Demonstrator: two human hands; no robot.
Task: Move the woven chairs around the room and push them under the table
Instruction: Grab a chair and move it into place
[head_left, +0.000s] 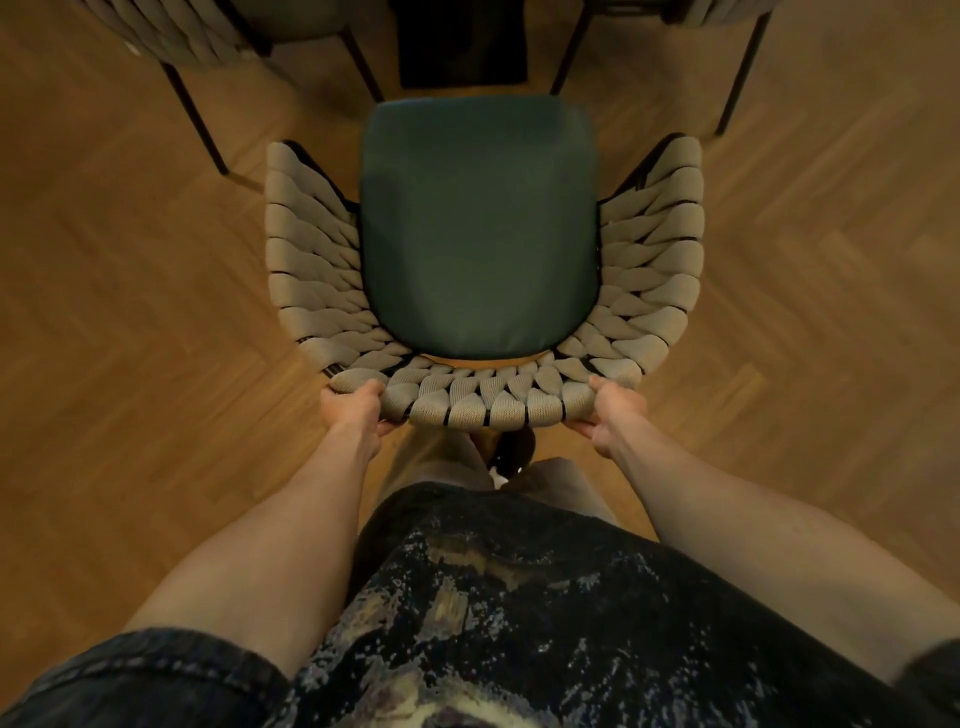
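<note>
A woven chair (483, 402) with beige braided back and arms and a dark green seat cushion (478, 223) stands right in front of me, seen from above. My left hand (356, 408) grips the left end of the curved backrest top. At the backrest's right end, my right hand (613, 410) grips the rim the same way, thumb on top. Both sets of fingers curl under the rim and are mostly hidden.
Two more woven chairs stand beyond, one at the top left (171, 36) and one at the top right (727, 15), with thin black legs. A dark block (462, 41) sits between them. The floor (130, 286) is herringbone wood. My legs and a shoe are behind the chair.
</note>
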